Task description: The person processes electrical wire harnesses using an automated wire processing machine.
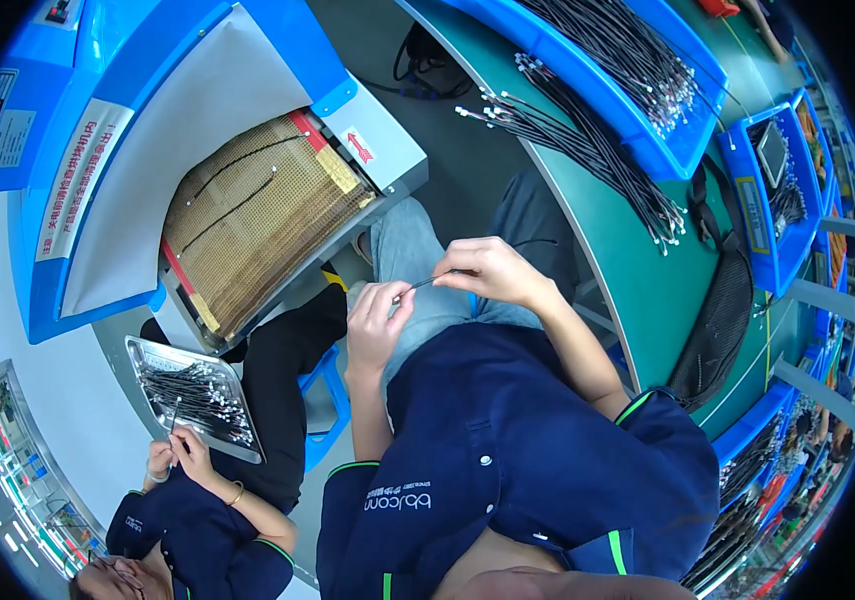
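step: mid-check of one thin black cable with metal tip (427, 281) | left hand (379, 318) + right hand (488, 270) both pinching it over lap | next probs: steady grip needed

Cable (427, 281): thin, black, matt sheath, shiny metal tip. Conveyor belt (257, 215): tan woven mesh, rough. Bins (682, 155): glossy blue plastic. Bench (637, 290): smooth matt green top. Tray (142, 350): bright bare metal. Jacket (527, 440): navy cloth, matt. Jeans (407, 250): faded denim.
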`<state>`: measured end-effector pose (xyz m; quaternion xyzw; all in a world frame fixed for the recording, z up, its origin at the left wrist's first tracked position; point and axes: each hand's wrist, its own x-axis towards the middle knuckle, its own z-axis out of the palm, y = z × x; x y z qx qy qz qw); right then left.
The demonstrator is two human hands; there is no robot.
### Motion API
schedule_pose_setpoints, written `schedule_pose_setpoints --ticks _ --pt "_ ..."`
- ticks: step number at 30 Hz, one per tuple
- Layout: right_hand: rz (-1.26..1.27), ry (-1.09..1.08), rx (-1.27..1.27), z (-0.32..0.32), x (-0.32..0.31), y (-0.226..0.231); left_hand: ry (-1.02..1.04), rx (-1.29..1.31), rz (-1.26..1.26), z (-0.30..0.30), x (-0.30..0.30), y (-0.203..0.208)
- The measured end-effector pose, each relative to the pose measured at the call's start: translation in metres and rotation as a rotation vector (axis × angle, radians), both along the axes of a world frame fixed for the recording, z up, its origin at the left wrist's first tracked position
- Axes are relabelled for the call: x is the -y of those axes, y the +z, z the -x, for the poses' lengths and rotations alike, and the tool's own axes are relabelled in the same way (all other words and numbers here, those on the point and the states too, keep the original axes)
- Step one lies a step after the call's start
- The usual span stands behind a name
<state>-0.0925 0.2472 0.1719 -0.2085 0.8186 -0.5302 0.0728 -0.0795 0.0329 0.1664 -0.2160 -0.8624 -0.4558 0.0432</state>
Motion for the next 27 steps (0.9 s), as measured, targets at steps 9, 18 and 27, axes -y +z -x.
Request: schedule_pose_setpoints --ticks 9,18,27 --pt "-0.003 -0.008 -0.071 -0.001 0.000 0.002 0.027 -0.021 -0.026 -0.002 -0.004 0.000" --pt "-0.072 -0.009 0.035 0.004 0.000 0.019 0.060 -0.058 0.043 0.007 0.018 0.005" --pt "-0.209 -0.185 -0.002 0.012 0.002 0.031 0.345 0.533 -0.694 0.005 0.036 -0.012"
